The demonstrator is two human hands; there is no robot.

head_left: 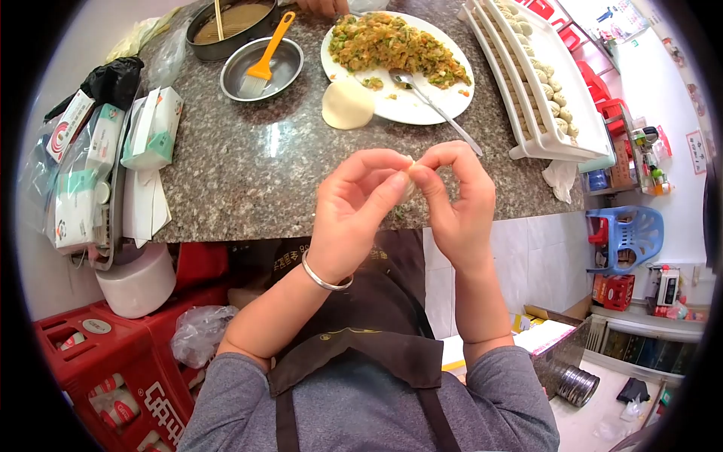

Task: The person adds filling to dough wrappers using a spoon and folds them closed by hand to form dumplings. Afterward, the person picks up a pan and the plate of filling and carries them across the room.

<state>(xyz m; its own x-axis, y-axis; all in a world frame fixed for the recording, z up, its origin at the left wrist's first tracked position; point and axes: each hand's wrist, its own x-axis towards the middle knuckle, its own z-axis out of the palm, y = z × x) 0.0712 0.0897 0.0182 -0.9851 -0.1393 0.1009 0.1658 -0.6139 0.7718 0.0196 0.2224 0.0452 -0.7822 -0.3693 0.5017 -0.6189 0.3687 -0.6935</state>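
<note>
My left hand (352,205), with a silver bangle at the wrist, and my right hand (461,207) meet over the front edge of the speckled stone counter (226,177). Thumbs and forefingers of both pinch a small pale piece of dough (408,193), mostly hidden behind the fingers. Beyond them, a round flat dough wrapper (348,105) lies against the rim of a white oval plate (410,113). Chopped orange and green filling (399,47) is heaped on that plate. A metal spoon (437,105) rests there, its handle hanging over the rim toward my right hand.
A steel bowl (233,75) holds a yellow-handled brush (273,47); behind it is a dark pan (203,51) of brown liquid. Another person's hand (324,6) shows at the far edge. Stacked white trays (531,143) carry many dumplings, right. Tissue packs (154,128) stand left.
</note>
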